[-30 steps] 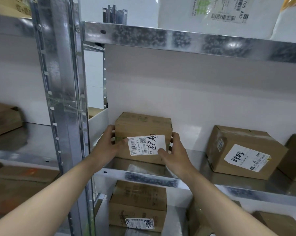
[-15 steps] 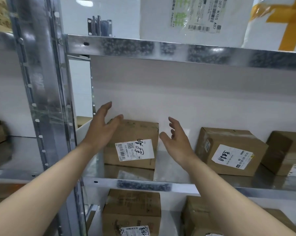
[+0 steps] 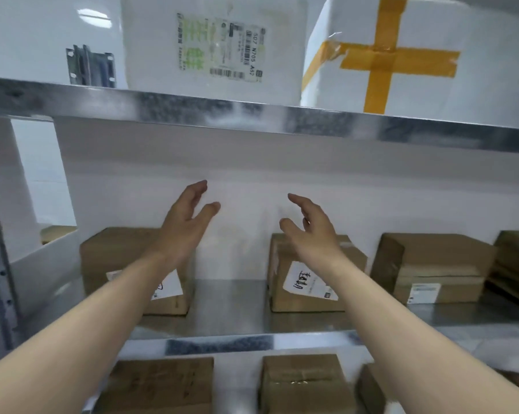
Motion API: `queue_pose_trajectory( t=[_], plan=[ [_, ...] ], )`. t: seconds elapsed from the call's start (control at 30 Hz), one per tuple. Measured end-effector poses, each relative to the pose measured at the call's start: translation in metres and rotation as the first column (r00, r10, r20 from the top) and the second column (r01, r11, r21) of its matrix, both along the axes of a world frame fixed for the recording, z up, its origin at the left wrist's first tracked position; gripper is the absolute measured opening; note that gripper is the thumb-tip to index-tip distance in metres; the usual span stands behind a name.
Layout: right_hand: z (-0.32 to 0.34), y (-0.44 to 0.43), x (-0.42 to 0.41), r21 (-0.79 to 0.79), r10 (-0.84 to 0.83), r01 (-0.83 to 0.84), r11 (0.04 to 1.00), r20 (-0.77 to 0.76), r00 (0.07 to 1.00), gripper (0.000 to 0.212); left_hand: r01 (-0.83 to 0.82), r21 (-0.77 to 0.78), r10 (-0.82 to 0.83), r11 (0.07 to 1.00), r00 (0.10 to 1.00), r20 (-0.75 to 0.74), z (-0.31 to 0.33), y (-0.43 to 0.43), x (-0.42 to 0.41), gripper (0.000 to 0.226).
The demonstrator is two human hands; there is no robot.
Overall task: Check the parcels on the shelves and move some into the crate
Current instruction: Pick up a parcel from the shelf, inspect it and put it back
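Both hands are open and hold nothing. The left hand (image 3: 186,222) and right hand (image 3: 309,231) hover in mid-frame, palms turned toward each other, fingers straight and angled up toward the upper shelf (image 3: 252,118). They are above the cartons (image 3: 117,258) on the middle shelf (image 3: 231,306) and touch none of them.

The likely target is the labelled box (image 3: 213,49), a white parcel at top centre standing on the upper shelf, just beside the taped box (image 3: 416,55) at upper right. The crate is not in view.

To do this well, the hands should go one to each side face of the labelled box, low down, and draw it straight forward over the shelf edge, kept level. The gap to the taped box looks narrow, so the right hand may first need to nudge the parcel leftward.

The box's labelled face points out at the camera. Its print runs sideways, so reading it calls for a tilt of the head or a turn of the parcel. Its top is cut off by the frame; what shows is broad, suggesting the long axis lies along the shelf, left to right.
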State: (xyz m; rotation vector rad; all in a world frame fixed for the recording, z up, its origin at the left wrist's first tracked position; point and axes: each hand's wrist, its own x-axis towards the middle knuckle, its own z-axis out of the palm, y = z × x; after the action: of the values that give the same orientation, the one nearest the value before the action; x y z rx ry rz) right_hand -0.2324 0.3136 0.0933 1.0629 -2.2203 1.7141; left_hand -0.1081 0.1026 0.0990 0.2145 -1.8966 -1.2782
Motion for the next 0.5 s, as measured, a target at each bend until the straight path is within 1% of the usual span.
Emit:
queue_pose_trajectory(
  t=[0.13, 0.23, 0.3, 0.43, 0.5],
  plan=[
    [-0.001, 0.048, -0.032, 0.037, -0.018, 0.019, 0.999, -0.030, 0.999, 0.052, 0.005, 0.006, -0.005, 1.000, 1.000, 0.001, -0.003, 0.045, -0.035, 0.052],
    [-0.007, 0.080, -0.058, 0.007, -0.047, 0.047, 0.999, -0.032, 0.998, 0.047, 0.018, 0.026, -0.018, 1.000, 1.000, 0.007, -0.011, 0.078, -0.060, 0.050],
    [-0.018, 0.097, -0.073, 0.021, -0.056, 0.057, 0.998, -0.017, 0.998, 0.045, 0.010, 0.049, -0.011, 0.999, 1.000, 0.021, -0.023, 0.091, -0.073, 0.048],
    [-0.047, 0.120, -0.094, 0.060, -0.049, 0.047, 0.997, 0.035, 0.998, 0.044, -0.005, 0.097, -0.007, 0.995, 0.992, 0.129, -0.056, 0.109, -0.080, 0.050],
    [-0.058, 0.121, -0.100, 0.078, -0.028, 0.022, 0.997, 0.084, 0.996, 0.048, -0.027, 0.146, 0.001, 0.989, 0.985, 0.174, -0.070, 0.108, -0.082, 0.056]
  ],
)
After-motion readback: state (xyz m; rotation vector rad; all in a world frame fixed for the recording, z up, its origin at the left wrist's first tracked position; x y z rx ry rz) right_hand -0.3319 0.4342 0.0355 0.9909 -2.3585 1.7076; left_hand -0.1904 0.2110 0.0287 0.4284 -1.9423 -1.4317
